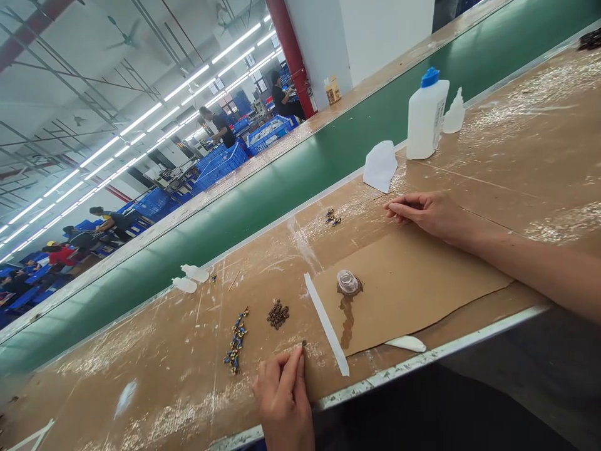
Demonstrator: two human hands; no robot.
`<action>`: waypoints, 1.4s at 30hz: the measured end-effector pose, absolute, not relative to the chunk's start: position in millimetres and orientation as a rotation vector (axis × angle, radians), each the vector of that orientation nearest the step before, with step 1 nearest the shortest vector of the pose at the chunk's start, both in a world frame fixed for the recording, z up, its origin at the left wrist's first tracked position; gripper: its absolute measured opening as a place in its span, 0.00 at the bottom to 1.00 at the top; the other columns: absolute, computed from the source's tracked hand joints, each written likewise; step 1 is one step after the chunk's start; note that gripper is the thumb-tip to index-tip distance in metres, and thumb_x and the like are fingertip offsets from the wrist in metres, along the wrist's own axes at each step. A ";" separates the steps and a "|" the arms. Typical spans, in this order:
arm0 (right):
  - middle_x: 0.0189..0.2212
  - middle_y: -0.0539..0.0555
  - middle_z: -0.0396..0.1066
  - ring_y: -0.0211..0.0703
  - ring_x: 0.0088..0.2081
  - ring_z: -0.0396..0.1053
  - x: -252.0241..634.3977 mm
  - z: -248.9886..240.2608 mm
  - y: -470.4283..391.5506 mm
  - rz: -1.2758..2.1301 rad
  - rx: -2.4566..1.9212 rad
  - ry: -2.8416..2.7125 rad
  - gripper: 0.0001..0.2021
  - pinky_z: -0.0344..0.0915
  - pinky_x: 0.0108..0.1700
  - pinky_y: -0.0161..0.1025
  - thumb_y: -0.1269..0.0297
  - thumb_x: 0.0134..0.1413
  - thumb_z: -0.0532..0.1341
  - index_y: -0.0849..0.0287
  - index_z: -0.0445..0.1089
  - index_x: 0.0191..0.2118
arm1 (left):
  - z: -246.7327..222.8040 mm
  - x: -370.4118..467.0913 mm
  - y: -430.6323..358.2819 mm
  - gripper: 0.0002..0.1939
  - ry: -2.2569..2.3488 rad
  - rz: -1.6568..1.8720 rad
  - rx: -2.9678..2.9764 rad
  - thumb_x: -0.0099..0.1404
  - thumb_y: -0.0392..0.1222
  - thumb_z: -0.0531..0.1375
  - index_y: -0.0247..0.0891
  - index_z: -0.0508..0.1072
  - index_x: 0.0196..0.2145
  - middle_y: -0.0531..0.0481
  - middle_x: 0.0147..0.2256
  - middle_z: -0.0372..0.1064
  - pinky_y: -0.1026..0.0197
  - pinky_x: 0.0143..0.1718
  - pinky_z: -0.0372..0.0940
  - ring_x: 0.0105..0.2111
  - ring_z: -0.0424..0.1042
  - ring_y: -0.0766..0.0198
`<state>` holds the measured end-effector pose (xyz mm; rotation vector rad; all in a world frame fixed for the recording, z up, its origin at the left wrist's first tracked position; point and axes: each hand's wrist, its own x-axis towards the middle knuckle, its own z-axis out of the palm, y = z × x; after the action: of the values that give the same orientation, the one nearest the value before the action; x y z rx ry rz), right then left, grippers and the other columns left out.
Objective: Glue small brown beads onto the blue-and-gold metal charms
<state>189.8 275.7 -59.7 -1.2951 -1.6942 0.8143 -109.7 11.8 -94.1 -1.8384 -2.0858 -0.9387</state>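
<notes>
My left hand (284, 388) is closed near the front edge of the table, thumb and finger pinched at a small dark brown piece (304, 343). It looks like those in the small pile of brown pieces (278, 314) just beyond. Left of the pile runs a curved row of small blue and gold pieces (236, 341). Over the far side of the cardboard sheet (413, 282), my right hand (427, 213) is closed with its fingertips together. A thin stick (381, 197) shows by those fingertips; whether they grip it I cannot tell. A small clear cup (348, 282) of glue-like stuff sits on the cardboard.
Several blue and gold pieces (333, 217) lie beyond the cardboard. A large white bottle (427, 116), a small dropper bottle (454, 113) and white paper (380, 166) stand behind. Two small bottles (190, 277) lie left, near a toothpick (233, 280). A green conveyor belt (282, 188) runs behind.
</notes>
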 end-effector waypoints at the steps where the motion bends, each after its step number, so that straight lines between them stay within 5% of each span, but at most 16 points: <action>1: 0.35 0.51 0.71 0.36 0.33 0.69 189.7 -59.9 275.7 0.814 -1.301 -1.694 0.13 0.67 0.40 0.41 0.57 0.60 0.55 0.62 0.69 0.40 | -94.3 -109.3 12.6 0.11 -2.078 -0.938 -1.844 0.64 0.40 0.56 0.47 0.76 0.42 0.49 0.33 0.71 0.57 0.38 0.57 0.34 0.66 0.61; 13: 0.34 0.52 0.72 0.35 0.32 0.69 189.7 -58.1 274.2 0.845 -1.255 -1.667 0.13 0.67 0.40 0.42 0.56 0.58 0.56 0.63 0.69 0.39 | -93.3 -107.3 16.2 0.13 -2.097 -0.937 -1.864 0.64 0.39 0.55 0.47 0.75 0.44 0.49 0.33 0.69 0.56 0.39 0.54 0.35 0.64 0.61; 20: 0.30 0.48 0.74 0.42 0.30 0.69 191.8 -65.7 279.5 0.844 -1.205 -1.604 0.09 0.67 0.37 0.44 0.50 0.51 0.58 0.45 0.73 0.30 | -91.7 -101.1 18.5 0.13 -2.101 -1.024 -1.842 0.65 0.41 0.55 0.48 0.75 0.45 0.50 0.32 0.69 0.58 0.39 0.55 0.34 0.65 0.63; 26: 0.29 0.46 0.74 0.47 0.30 0.69 191.3 -64.4 278.3 0.823 -1.213 -1.584 0.08 0.64 0.36 0.48 0.50 0.50 0.59 0.42 0.73 0.29 | -82.3 -129.3 2.4 0.08 -2.125 -1.212 -1.523 0.60 0.45 0.59 0.44 0.77 0.36 0.51 0.31 0.71 0.60 0.38 0.59 0.32 0.68 0.63; 31: 0.27 0.48 0.74 0.49 0.30 0.69 190.0 -63.7 278.3 0.799 -1.225 -1.580 0.07 0.61 0.35 0.49 0.52 0.50 0.59 0.43 0.74 0.29 | -68.9 -190.8 -14.7 0.16 -2.416 -1.174 -1.188 0.56 0.55 0.58 0.41 0.76 0.33 0.48 0.35 0.73 0.57 0.42 0.62 0.38 0.70 0.57; 35: 0.27 0.49 0.74 0.50 0.29 0.70 189.8 -64.7 279.0 0.775 -1.234 -1.574 0.07 0.60 0.34 0.48 0.53 0.50 0.59 0.44 0.74 0.29 | -67.3 -225.3 -12.9 0.19 -2.514 -1.013 -1.383 0.58 0.55 0.55 0.41 0.77 0.37 0.45 0.41 0.72 0.52 0.48 0.60 0.43 0.69 0.55; 42: 0.26 0.43 0.75 0.48 0.29 0.70 191.4 -70.5 282.3 0.729 -1.243 -1.578 0.06 0.60 0.32 0.46 0.53 0.50 0.59 0.39 0.73 0.29 | -63.3 -239.5 -3.2 0.16 -2.508 -0.846 -1.541 0.56 0.53 0.57 0.42 0.78 0.34 0.45 0.37 0.71 0.50 0.44 0.61 0.40 0.68 0.53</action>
<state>191.4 282.3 -70.5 -1.2429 -1.5782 0.7287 -239.5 -3.2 -63.3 -1.5412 -2.5084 -0.8464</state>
